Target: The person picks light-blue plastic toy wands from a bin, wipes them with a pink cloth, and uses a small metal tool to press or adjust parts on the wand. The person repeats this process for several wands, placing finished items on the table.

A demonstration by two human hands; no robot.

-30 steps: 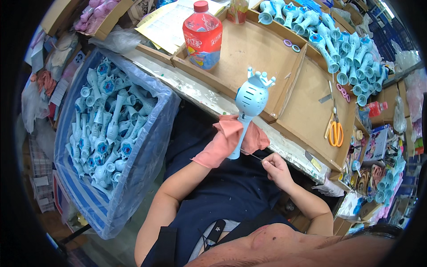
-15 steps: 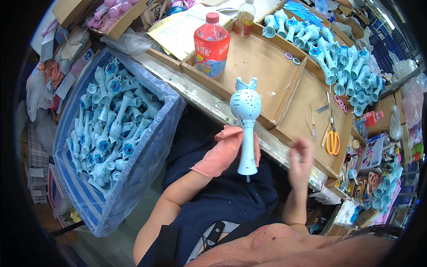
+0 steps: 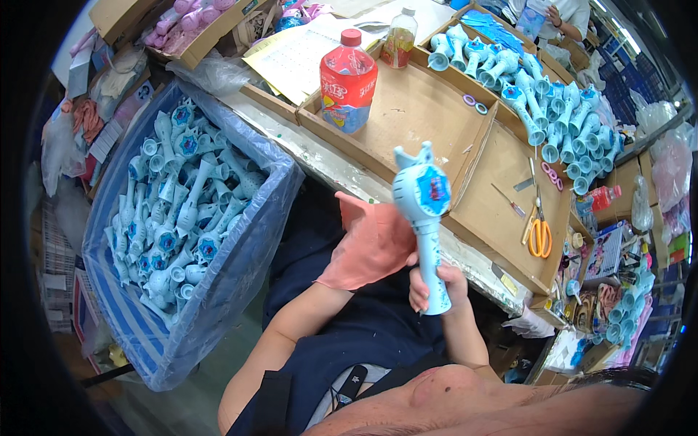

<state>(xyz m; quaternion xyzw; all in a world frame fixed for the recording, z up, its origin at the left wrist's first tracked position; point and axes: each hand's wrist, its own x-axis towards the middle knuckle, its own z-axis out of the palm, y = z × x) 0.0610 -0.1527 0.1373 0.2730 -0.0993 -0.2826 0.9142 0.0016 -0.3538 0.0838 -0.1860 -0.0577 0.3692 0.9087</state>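
Observation:
A light blue toy wand (image 3: 429, 251) with a round, crowned head and a blue star-shaped emblem stands nearly upright in front of me. My right hand (image 3: 451, 287) is closed round the lower handle. Over my left hand (image 3: 374, 247) lies a salmon-pink cloth (image 3: 363, 243), bunched against the wand just below its head. The cloth hides most of the left fingers.
A blue-lined bin (image 3: 269, 211) full of similar wands is at left. On the bench, cardboard trays (image 3: 407, 98) hold a red-labelled bottle (image 3: 349, 83), orange-handled scissors (image 3: 539, 236) and small rings. More wands (image 3: 560, 120) are piled at far right. A person (image 3: 571, 18) is beyond.
My right hand has come in from the side and taken hold of the handle. The wand has shifted right and turned, showing its emblem. The left hand's cloth has spread wider.

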